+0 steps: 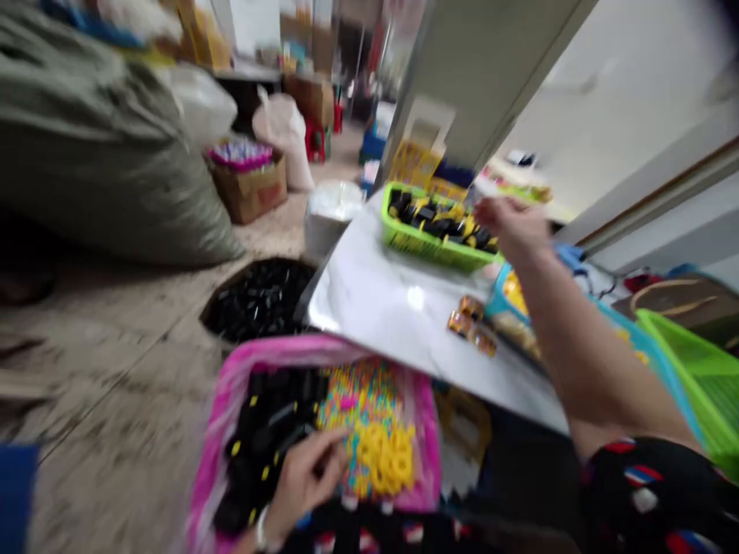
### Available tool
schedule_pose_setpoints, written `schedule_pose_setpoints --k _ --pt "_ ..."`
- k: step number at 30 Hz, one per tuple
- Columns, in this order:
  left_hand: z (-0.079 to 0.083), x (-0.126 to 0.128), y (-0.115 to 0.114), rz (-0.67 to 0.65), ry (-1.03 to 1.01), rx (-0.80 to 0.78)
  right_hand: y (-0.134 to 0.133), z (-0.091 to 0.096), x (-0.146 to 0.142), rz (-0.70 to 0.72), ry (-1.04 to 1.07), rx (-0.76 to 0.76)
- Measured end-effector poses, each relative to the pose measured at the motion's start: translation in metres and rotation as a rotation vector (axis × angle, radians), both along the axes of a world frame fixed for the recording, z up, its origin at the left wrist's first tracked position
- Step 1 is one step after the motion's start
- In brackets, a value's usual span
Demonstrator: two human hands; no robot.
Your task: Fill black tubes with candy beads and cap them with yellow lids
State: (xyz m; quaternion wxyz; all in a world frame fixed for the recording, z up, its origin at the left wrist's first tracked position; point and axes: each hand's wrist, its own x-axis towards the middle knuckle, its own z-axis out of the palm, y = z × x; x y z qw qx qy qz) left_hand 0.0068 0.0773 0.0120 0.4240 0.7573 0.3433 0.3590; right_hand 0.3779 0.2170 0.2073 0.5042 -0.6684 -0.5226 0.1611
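Observation:
My left hand point(309, 481) hovers over the pink bin point(430, 450), its fingers curled in; whatever they may hold is hidden. Black plastic parts point(277, 423) with yellow spots fill the bin's left side, and small multicoloured beads point(361, 388) the right. On the beads, by my fingertips, lies a heap of yellow rings point(389, 458). My right hand point(516, 223) is stretched out at the right end of the green basket point(424, 242), which holds black and yellow pieces point(442, 219). Motion smears its fingers, so its grip does not show.
Several small orange toy pieces point(472, 323) sit on the white table point(375, 288). A blue tray point(499, 296) with yellow parts lies under my right forearm. A tub of black pieces point(262, 300) stands on the floor, beyond it a large grey-green sack point(98, 154). A green crate point(698, 369) is at right.

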Motion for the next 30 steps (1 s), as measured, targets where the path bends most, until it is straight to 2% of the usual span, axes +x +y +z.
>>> schedule_pose_setpoints --k 2,3,5,6,8,9,11,13,15,18,20,22,24,26,28,30 --pt "-0.017 -0.003 -0.009 0.026 -0.052 -0.176 -0.058 -0.032 -0.027 0.137 -0.047 -0.072" --pt "-0.023 -0.002 -0.012 0.041 -0.083 -0.269 -0.091 -0.049 -0.044 0.225 -0.075 -0.158" --pt "-0.029 0.002 -0.014 0.09 -0.143 -0.374 -0.154 -0.088 -0.08 0.484 -0.156 -0.424" --pt "-0.029 0.005 -0.014 0.099 -0.158 -0.39 -0.182 -0.109 -0.097 0.546 -0.215 -0.471" --pt "-0.027 0.011 -0.012 0.089 -0.133 -0.369 -0.223 -0.147 -0.123 0.574 -0.384 -0.514" --pt "-0.026 0.015 -0.012 0.071 -0.103 -0.345 -0.234 -0.163 -0.132 0.536 -0.467 -0.518" --pt "-0.025 0.02 -0.012 0.041 -0.056 -0.306 -0.241 -0.184 -0.143 0.437 -0.596 -0.516" --pt "-0.025 0.024 -0.014 0.054 -0.054 -0.292 -0.232 -0.192 -0.147 0.339 -0.682 -0.532" --pt "-0.025 0.025 -0.017 0.092 -0.076 -0.293 -0.214 -0.193 -0.149 0.329 -0.761 -0.58" --pt "-0.023 0.023 -0.022 0.168 -0.135 -0.268 -0.186 -0.191 -0.151 0.434 -0.859 -0.665" --pt "-0.021 0.02 -0.023 0.246 -0.251 -0.23 -0.175 -0.187 -0.155 0.384 -0.898 -0.673" --pt "-0.018 0.017 -0.021 0.326 -0.427 -0.185 -0.173 -0.183 -0.164 0.318 -0.858 -0.618" --pt "-0.015 0.016 -0.018 0.39 -0.588 -0.161 -0.178 -0.181 -0.18 0.418 -0.733 -0.542" --pt "-0.013 0.016 -0.015 0.437 -0.674 -0.162 -0.188 -0.183 -0.2 0.657 -0.616 -0.504" --pt "-0.012 0.016 -0.014 0.458 -0.681 -0.159 -0.197 -0.189 -0.218 0.84 -0.571 -0.52" --pt "-0.011 0.015 -0.016 0.453 -0.627 -0.134 -0.201 -0.194 -0.225 0.892 -0.574 -0.538"
